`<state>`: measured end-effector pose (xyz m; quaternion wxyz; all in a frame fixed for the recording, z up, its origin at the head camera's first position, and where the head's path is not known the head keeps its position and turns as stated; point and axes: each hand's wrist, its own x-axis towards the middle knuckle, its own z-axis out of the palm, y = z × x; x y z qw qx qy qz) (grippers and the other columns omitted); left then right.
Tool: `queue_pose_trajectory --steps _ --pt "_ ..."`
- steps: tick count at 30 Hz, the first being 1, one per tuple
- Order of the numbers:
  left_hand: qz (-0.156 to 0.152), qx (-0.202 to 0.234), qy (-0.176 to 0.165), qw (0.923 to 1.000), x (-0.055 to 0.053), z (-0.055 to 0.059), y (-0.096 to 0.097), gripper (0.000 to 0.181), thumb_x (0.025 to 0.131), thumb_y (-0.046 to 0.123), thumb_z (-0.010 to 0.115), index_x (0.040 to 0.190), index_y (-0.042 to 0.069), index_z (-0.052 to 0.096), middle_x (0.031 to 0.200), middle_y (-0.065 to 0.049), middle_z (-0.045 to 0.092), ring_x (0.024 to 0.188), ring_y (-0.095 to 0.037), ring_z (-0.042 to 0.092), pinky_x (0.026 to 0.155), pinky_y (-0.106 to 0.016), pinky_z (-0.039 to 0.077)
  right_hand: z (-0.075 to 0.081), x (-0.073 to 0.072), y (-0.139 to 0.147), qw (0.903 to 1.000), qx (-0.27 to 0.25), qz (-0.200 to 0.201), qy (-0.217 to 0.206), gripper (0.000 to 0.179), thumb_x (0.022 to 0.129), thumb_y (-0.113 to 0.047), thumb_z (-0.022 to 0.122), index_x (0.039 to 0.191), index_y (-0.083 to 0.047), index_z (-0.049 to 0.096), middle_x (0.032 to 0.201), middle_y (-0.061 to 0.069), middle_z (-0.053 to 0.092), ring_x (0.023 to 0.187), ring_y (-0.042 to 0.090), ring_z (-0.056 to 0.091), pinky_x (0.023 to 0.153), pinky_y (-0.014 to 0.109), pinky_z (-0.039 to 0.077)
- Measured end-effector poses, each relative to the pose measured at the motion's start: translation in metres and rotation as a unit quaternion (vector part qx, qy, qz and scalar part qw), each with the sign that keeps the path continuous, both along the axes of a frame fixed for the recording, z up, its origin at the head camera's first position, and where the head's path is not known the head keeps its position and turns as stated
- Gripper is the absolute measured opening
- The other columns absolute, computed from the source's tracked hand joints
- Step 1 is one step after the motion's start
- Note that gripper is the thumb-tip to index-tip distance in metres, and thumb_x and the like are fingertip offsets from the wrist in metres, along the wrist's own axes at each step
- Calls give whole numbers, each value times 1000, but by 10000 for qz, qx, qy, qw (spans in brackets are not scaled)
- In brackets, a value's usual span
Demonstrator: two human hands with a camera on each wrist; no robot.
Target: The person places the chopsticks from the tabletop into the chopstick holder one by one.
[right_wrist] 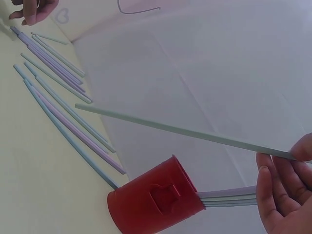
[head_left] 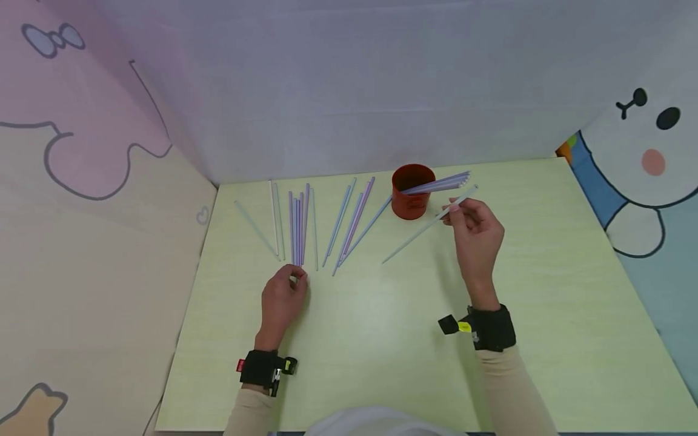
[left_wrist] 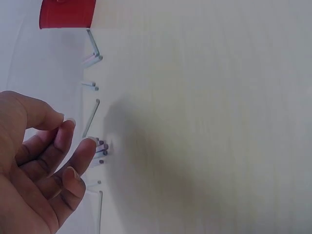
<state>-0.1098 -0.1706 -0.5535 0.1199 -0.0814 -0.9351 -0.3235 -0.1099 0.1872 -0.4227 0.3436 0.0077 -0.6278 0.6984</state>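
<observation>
In the head view, loose straws (head_left: 305, 224) fan over the pale table (head_left: 382, 339) left of the red cup (head_left: 409, 208), whose own straws lean out near the right hand (head_left: 480, 239), which pinches a green straw (head_left: 414, 237) above the table, its long axis slanting from near left to far right. In the left wrist view, the left hand (head_left: 282, 298) curls loosely beside straw ends, thumb and forefinger tips close together. The right wrist view shows the green straw slim, straight and smooth, the cup round-walled with a raised emblem, the backdrop (head_left: 349, 91) creased.
</observation>
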Motion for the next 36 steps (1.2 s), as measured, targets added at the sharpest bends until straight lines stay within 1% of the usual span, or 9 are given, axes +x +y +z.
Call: queue_pose_trajectory --steps 4,7,11,14,18,20,26,30,36 --pt "244 0 8 9997 -8 0 -13 5 85 12 69 88 10 66 73 -2 66 58 -16 61 48 -36 46 5 -4 8 9998 12 -114 140 17 89 13 60 100 26 59 90 18 72 69 19 69 69 21 58" --pt "467 -76 -27 9989 -14 0 -22 3 85 11 67 87 9 66 74 -4 67 58 -18 62 47 -38 46 3 -10 16 9992 111 -265 290 16 89 11 61 99 24 61 90 19 73 68 19 69 68 21 58" --pt "717 -164 -239 9970 -24 0 -31 6 87 13 66 88 7 67 77 -6 68 58 -20 62 46 -38 46 17 -12 22 9981 80 -450 417 15 88 12 61 98 24 61 89 24 71 66 18 69 67 21 58" --pt "887 -132 -386 9952 -29 0 -39 9 88 15 65 89 6 67 80 -8 68 59 -22 61 46 -37 43 33 -9 22 9970 51 -601 494 15 88 14 60 98 26 60 88 29 69 65 19 68 68 20 58" --pt "1163 -81 -449 9922 -32 -2 -47 11 89 14 64 90 4 67 80 -10 69 63 -25 62 50 -40 44 41 -11 26 9940 284 -846 628 15 89 14 60 98 24 62 88 32 68 66 19 68 68 21 58" --pt "1262 -49 -482 9908 -35 -2 -49 11 89 13 63 89 4 67 79 -11 69 65 -26 63 53 -42 45 45 -12 28 9932 245 -910 688 14 89 14 60 99 23 62 88 32 68 67 19 68 68 21 58" --pt "1270 -152 -532 9904 -41 2 -52 13 89 13 61 89 1 67 79 -14 70 67 -30 63 55 -44 46 55 -20 35 9905 -76 -1028 905 12 88 13 61 97 21 63 87 27 70 68 20 68 69 22 58" --pt "1324 -323 -563 9891 -47 4 -51 13 88 15 61 87 2 66 78 -13 69 64 -30 62 51 -42 44 60 -23 39 9897 -126 -1030 983 11 88 12 62 96 20 64 88 28 70 70 22 69 71 24 59" --pt "1376 -497 -639 9872 -53 5 -53 16 89 17 58 87 3 65 76 -12 68 63 -30 62 48 -42 44 64 -29 42 9866 -66 -1221 1077 11 89 12 62 96 19 63 89 29 69 72 25 68 71 24 58"
